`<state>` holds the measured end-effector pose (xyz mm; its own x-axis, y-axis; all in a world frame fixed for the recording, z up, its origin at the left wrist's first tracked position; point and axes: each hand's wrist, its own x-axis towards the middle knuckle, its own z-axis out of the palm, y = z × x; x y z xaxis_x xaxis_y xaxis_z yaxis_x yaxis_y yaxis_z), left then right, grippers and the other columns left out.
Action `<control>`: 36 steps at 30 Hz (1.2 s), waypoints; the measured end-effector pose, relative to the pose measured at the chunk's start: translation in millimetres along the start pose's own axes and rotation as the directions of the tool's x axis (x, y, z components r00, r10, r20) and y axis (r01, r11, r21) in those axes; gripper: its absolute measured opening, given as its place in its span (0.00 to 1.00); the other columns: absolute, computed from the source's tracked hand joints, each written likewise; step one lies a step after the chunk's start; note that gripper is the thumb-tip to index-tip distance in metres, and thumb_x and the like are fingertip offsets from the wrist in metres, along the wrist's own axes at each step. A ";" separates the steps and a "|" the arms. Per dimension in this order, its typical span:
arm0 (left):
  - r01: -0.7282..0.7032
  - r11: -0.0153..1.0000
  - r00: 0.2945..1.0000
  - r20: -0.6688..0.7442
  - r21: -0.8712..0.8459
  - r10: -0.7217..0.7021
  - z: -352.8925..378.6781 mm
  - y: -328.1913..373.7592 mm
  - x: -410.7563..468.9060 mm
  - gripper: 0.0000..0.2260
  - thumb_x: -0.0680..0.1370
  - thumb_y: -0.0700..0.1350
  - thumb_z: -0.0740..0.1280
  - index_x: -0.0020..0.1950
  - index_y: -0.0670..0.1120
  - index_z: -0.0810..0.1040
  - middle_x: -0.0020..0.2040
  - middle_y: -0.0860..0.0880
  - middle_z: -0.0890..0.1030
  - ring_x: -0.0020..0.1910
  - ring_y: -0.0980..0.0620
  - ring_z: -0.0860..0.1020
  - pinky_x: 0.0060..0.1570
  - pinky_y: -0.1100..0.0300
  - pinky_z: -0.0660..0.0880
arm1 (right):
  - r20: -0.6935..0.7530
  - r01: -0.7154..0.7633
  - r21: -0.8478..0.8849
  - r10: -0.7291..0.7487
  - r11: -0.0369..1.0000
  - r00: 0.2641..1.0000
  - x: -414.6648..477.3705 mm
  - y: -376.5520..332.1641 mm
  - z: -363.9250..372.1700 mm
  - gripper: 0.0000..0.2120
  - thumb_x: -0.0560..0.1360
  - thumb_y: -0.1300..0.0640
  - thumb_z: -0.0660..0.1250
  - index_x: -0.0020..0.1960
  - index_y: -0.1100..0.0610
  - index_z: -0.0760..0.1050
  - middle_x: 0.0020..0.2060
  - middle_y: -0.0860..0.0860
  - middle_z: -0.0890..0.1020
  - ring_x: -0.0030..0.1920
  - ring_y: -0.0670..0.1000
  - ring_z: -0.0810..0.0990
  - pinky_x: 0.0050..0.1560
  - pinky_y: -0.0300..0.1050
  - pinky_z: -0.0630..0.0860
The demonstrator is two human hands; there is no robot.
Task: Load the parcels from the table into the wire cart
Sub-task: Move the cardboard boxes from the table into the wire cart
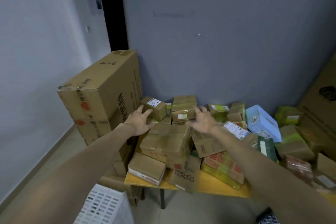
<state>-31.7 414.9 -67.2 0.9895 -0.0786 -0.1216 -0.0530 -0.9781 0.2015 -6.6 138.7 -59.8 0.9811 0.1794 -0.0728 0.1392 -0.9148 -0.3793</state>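
Note:
A yellow table (205, 183) carries a heap of several cardboard parcels. Both my arms reach out over the pile. My left hand (141, 122) hovers with spread fingers just in front of a small brown box with a white label (154, 107) at the back left. My right hand (203, 120) is also spread, beside a taped brown box marked "2" (183, 108); whether it touches the box I cannot tell. Neither hand holds anything. A large brown parcel (165, 143) lies below both hands. The wire cart is not visible.
Big cardboard cartons (101, 92) stand stacked on the floor left of the table. A white perforated plastic crate (103, 205) is at the lower left. A light blue box (261, 122) and green-taped parcels (289, 116) crowd the right side. Grey walls close the corner.

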 end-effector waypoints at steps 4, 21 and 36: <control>0.042 0.998 0.997 0.070 -0.042 -0.039 27.5 -17.4 20.1 0.32 0.81 0.60 0.61 0.81 0.53 0.53 0.81 0.43 0.46 0.79 0.41 0.51 0.77 0.47 0.55 | 0.062 -0.003 0.037 0.001 0.999 0.998 21.1 8.9 39.9 0.43 0.72 0.39 0.69 0.79 0.49 0.51 0.78 0.55 0.55 0.77 0.60 0.56 0.73 0.60 0.63; 0.123 0.986 0.929 0.362 -0.114 -0.074 137.1 -74.6 82.1 0.32 0.80 0.59 0.64 0.79 0.61 0.52 0.81 0.46 0.44 0.79 0.41 0.53 0.75 0.46 0.58 | 0.273 -0.133 -0.032 0.137 0.991 0.952 51.0 19.6 149.2 0.45 0.74 0.37 0.66 0.79 0.51 0.45 0.76 0.57 0.55 0.74 0.61 0.60 0.71 0.56 0.65; 0.160 0.881 0.871 0.484 -0.446 0.087 192.8 -110.8 120.0 0.53 0.73 0.35 0.72 0.71 0.77 0.40 0.80 0.47 0.53 0.77 0.41 0.57 0.72 0.41 0.65 | 0.264 -0.347 -0.039 0.344 0.937 0.901 54.1 3.2 203.8 0.58 0.69 0.51 0.72 0.74 0.40 0.25 0.74 0.62 0.62 0.56 0.61 0.78 0.56 0.55 0.78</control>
<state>66.9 476.6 -291.4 0.7915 -0.2473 -0.5589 0.1713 -0.7881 0.5913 19.4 219.3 -252.9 0.8964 -0.0578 -0.4395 -0.2045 -0.9336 -0.2941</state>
